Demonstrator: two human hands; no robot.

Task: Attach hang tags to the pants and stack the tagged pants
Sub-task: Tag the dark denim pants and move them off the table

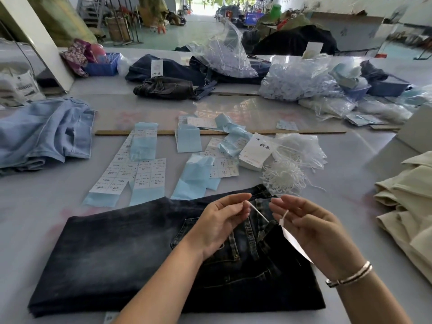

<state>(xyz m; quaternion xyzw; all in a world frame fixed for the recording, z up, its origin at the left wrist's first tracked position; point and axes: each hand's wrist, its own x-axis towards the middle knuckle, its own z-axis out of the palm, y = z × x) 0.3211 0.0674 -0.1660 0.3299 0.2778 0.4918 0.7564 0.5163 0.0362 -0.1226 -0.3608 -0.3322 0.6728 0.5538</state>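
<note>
We see the folded dark jeans (131,258) lying on the grey table (350,183), while above their waistband the left hand (219,223) pinches one end of a white string (258,212) and the right hand (313,228) pinches the other end, with the white hang tag (295,242) hanging from it.

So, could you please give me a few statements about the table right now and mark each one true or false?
1. Both hands hold a white string over the dark jeans. True.
2. The hang tag hangs from the string by the right hand. True.
3. The left hand lies flat on the table. False: its fingers pinch the string.
4. The light blue jeans lie at the right. False: at the left; cream pants lie right.
5. The wooden ruler lies across the dark jeans. False: beyond them, among label sheets.
</note>
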